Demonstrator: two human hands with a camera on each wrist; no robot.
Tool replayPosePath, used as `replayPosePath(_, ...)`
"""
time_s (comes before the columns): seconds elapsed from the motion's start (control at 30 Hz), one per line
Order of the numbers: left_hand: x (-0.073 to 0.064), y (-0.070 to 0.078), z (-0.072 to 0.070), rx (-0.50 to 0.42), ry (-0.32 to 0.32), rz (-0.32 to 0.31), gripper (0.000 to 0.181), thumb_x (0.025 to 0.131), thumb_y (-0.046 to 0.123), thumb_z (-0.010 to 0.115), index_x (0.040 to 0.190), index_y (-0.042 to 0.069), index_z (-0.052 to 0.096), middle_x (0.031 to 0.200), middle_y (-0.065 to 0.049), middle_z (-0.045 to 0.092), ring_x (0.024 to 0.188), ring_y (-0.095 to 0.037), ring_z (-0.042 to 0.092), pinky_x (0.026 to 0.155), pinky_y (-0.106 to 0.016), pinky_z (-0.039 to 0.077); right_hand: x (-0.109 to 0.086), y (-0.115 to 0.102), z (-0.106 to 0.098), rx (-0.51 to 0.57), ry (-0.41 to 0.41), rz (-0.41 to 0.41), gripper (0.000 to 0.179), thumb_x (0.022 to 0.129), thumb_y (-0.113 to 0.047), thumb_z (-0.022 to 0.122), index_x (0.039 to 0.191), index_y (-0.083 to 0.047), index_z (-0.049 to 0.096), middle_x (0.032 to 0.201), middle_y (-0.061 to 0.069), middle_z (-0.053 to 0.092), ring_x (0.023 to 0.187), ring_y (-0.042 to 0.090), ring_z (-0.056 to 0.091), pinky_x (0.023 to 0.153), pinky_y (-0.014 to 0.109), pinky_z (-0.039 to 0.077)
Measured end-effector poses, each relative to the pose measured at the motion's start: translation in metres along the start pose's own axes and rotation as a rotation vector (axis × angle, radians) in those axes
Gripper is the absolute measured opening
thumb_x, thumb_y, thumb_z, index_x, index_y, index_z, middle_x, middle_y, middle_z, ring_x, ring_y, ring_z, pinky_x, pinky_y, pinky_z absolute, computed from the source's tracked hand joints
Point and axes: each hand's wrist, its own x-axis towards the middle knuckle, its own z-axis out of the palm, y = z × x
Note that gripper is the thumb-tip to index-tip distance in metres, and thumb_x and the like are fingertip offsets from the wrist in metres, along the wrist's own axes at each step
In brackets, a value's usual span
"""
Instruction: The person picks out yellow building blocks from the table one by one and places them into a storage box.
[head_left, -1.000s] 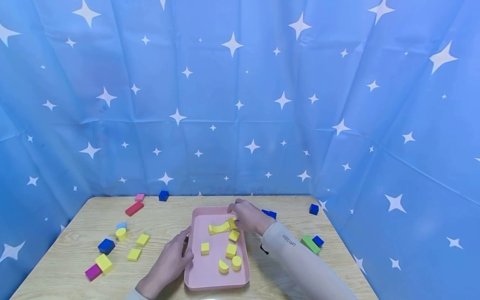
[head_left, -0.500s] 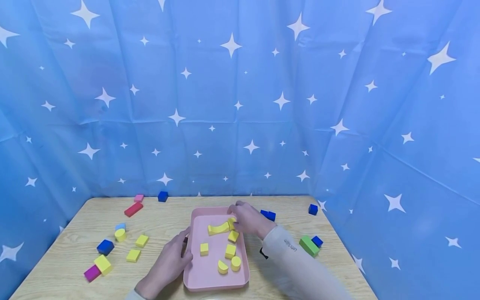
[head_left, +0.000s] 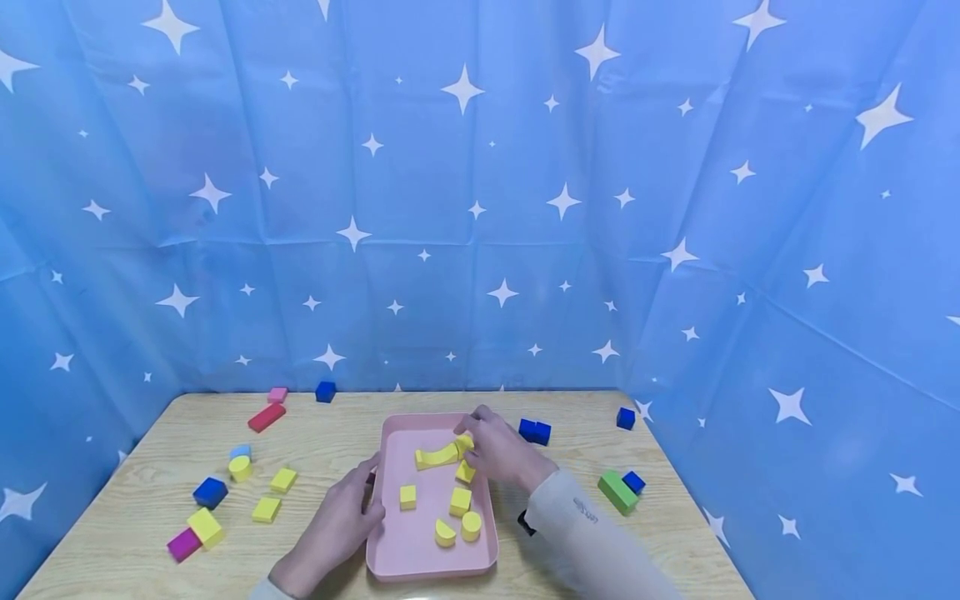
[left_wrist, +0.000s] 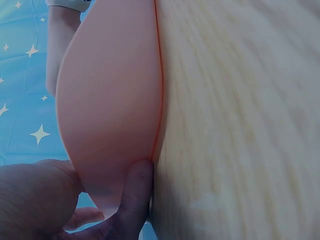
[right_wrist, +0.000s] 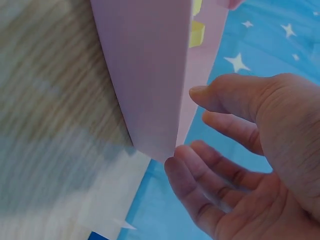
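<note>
A pink tray (head_left: pixel 431 563) lies in front of me with several yellow blocks in it. My left hand (head_left: pixel 341 515) grips the tray's left side; in the left wrist view a finger (left_wrist: pixel 139 181) lies along the outer wall near the table. Over the tray's back right corner is my right hand (head_left: pixel 501 446), its fingers loosely bent around an empty gap. Its fingertips are close to a curved yellow block (head_left: pixel 437 457), a yellow block (head_left: pixel 465 442) at its end and a yellow cube (head_left: pixel 465 473). In the right wrist view, its fingers (right_wrist: pixel 192 182) are right at the tray's corner.
Left of the tray lie yellow blocks (head_left: pixel 267 510), a blue block (head_left: pixel 211 492), a purple block (head_left: pixel 184 545) and a red block (head_left: pixel 267 417). To the right are blue cubes (head_left: pixel 535 431) and a green block (head_left: pixel 618 492). A starry blue curtain (head_left: pixel 480 275) stands behind the table (head_left: pixel 337 433).
My right hand has shifted slightly right, and its thumb has come down over the yellow cube in view. The left hand and the tray have stayed in place.
</note>
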Motion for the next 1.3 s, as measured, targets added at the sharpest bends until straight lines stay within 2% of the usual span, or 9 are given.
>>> replayPosePath(0.17, -0.001, 0.000, -0.001, 0.003, 0.015, 0.017, 0.078, 0.101, 0.005, 0.077, 0.174, 0.001, 0.049, 0.152, -0.023, 0.074, 0.139, -0.034, 0.075, 0.120, -0.062, 0.064, -0.006, 0.003, 0.003, 0.060, 0.043, 0.008, 0.039, 0.109, -0.015, 0.080, 0.147, -0.011, 0.076, 0.148, 0.010, 0.067, 0.109, 0.015, 0.071, 0.095, 0.030, 0.071)
replayPosePath(0.33, 0.000, 0.000, 0.000, 0.002, 0.017, 0.022, 0.078, 0.101, 0.005, 0.077, 0.174, 0.000, 0.049, 0.150, -0.023, 0.075, 0.138, -0.034, 0.075, 0.120, -0.061, 0.064, -0.016, 0.005, 0.005, 0.139, 0.101, 0.017, 0.042, 0.110, -0.013, 0.078, 0.152, -0.007, 0.072, 0.148, 0.017, 0.066, 0.111, 0.020, 0.071, 0.092, 0.037, 0.070)
replayPosePath(0.47, 0.000, 0.001, -0.001, 0.013, 0.016, 0.019, 0.077, 0.102, 0.005, 0.077, 0.174, -0.001, 0.049, 0.153, -0.025, 0.074, 0.144, -0.040, 0.073, 0.123, -0.064, 0.062, -0.024, 0.006, 0.010, 0.197, 0.132, 0.077, 0.047, 0.113, -0.016, 0.074, 0.159, -0.009, 0.067, 0.149, 0.018, 0.065, 0.110, 0.021, 0.071, 0.093, 0.042, 0.070)
replayPosePath(0.53, 0.000, 0.001, -0.001, 0.017, 0.014, 0.015, 0.077, 0.102, 0.006, 0.077, 0.174, -0.002, 0.049, 0.154, -0.025, 0.073, 0.147, -0.042, 0.072, 0.124, -0.065, 0.060, -0.028, 0.007, 0.014, 0.224, 0.140, 0.106, 0.049, 0.115, -0.018, 0.072, 0.162, -0.010, 0.065, 0.150, 0.018, 0.065, 0.116, 0.024, 0.075, 0.097, 0.045, 0.072)
replayPosePath(0.67, 0.000, 0.001, -0.001, 0.013, 0.016, 0.017, 0.078, 0.102, 0.006, 0.078, 0.174, -0.001, 0.049, 0.153, -0.024, 0.074, 0.146, -0.041, 0.072, 0.124, -0.064, 0.060, -0.036, 0.009, 0.021, 0.280, 0.146, 0.148, 0.053, 0.115, -0.020, 0.072, 0.166, -0.009, 0.061, 0.152, 0.020, 0.065, 0.128, 0.033, 0.078, 0.106, 0.053, 0.072)
replayPosePath(0.9, -0.001, 0.000, -0.001, 0.011, 0.026, 0.032, 0.078, 0.101, 0.005, 0.078, 0.173, -0.002, 0.050, 0.151, -0.024, 0.075, 0.143, -0.039, 0.074, 0.123, -0.064, 0.062, -0.046, 0.009, 0.026, 0.360, 0.101, 0.213, 0.063, 0.113, -0.021, 0.074, 0.170, -0.006, 0.054, 0.143, 0.016, 0.071, 0.123, 0.027, 0.075, 0.105, 0.054, 0.072)
replayPosePath(1.03, 0.000, -0.001, -0.001, 0.014, 0.019, 0.017, 0.078, 0.102, 0.006, 0.078, 0.174, -0.001, 0.049, 0.152, -0.024, 0.074, 0.145, -0.040, 0.073, 0.123, -0.064, 0.061, -0.049, 0.008, 0.025, 0.396, 0.055, 0.238, 0.067, 0.112, -0.020, 0.075, 0.171, -0.001, 0.051, 0.137, 0.015, 0.074, 0.121, 0.026, 0.075, 0.099, 0.049, 0.072)
replayPosePath(1.23, 0.000, -0.001, 0.000, 0.008, 0.011, 0.013, 0.077, 0.103, 0.008, 0.077, 0.175, 0.000, 0.048, 0.153, -0.023, 0.074, 0.145, -0.040, 0.072, 0.123, -0.064, 0.061, -0.056, 0.005, 0.024, 0.511, -0.030, 0.293, 0.071, 0.108, -0.010, 0.075, 0.173, 0.001, 0.047, 0.136, 0.018, 0.076, 0.105, 0.023, 0.077, 0.066, 0.038, 0.072)
replayPosePath(1.3, 0.000, -0.001, 0.000, 0.007, 0.010, 0.013, 0.077, 0.103, 0.008, 0.077, 0.175, 0.000, 0.048, 0.153, -0.022, 0.074, 0.145, -0.040, 0.072, 0.123, -0.063, 0.061, -0.057, 0.005, 0.024, 0.547, -0.050, 0.300, 0.072, 0.107, -0.006, 0.074, 0.173, 0.001, 0.047, 0.134, 0.019, 0.075, 0.098, 0.022, 0.076, 0.059, 0.038, 0.070)
